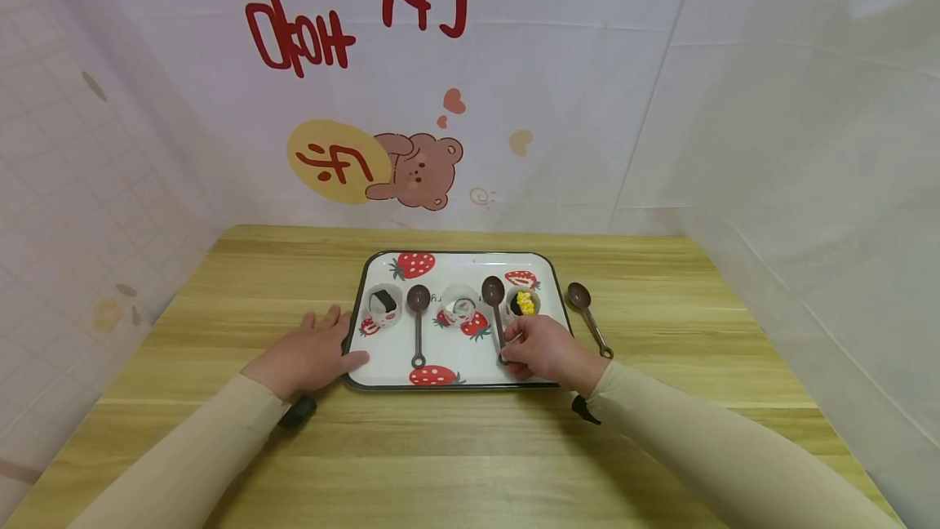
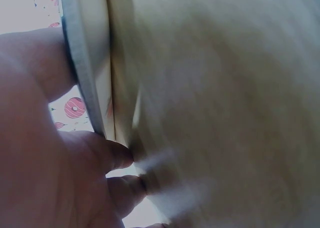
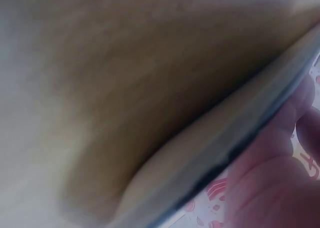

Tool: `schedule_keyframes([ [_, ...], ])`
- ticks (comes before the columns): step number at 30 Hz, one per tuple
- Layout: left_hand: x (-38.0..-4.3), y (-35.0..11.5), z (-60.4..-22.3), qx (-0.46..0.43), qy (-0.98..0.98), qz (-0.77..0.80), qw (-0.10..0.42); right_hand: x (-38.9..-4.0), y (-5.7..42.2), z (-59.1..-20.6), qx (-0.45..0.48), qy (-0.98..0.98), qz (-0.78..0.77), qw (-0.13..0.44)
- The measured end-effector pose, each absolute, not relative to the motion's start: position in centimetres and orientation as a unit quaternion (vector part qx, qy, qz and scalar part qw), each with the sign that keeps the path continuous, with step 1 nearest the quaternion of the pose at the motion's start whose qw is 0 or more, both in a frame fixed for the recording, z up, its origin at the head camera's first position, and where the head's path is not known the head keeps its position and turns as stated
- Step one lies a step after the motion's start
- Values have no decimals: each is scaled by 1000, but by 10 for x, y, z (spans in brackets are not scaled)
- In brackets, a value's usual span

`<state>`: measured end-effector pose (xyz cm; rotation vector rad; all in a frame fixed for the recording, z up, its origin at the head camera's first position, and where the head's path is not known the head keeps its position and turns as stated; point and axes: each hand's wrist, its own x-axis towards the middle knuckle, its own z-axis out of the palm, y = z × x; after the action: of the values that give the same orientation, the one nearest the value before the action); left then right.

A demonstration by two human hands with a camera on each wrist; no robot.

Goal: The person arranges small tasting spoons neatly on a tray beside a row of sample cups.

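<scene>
In the head view, my right hand [image 1: 547, 353] pinches the handle end of a brown spoon [image 1: 494, 292] over the right part of a strawberry-patterned tray [image 1: 470, 374]. My left hand [image 1: 308, 353] rests at the tray's left edge, thumb over the rim, the other fingers spread outside it. The left wrist view shows that thumb crossing the rim [image 2: 85, 62]. A second brown spoon [image 1: 419, 300] lies on the tray between the left and middle cups. The right wrist view shows my right hand [image 3: 272, 173] beyond the tray's edge; the spoon is hidden there.
Small cups stand on the tray: one with a rice ball [image 1: 383, 302], a middle one [image 1: 459, 308], and one with a yellow-topped piece [image 1: 525, 303]. Another brown spoon [image 1: 587, 313] lies on the wooden table [image 1: 411, 464] right of the tray. Cloth walls [image 1: 558, 104] enclose the table.
</scene>
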<state>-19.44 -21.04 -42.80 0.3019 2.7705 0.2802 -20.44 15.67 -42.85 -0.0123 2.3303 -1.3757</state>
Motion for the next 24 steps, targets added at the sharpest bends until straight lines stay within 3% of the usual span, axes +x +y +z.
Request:
schedule_keyframes([
  [24,-196,-212,-432,107,976,97,165,-205,148,-432,0,883,-429,190],
])
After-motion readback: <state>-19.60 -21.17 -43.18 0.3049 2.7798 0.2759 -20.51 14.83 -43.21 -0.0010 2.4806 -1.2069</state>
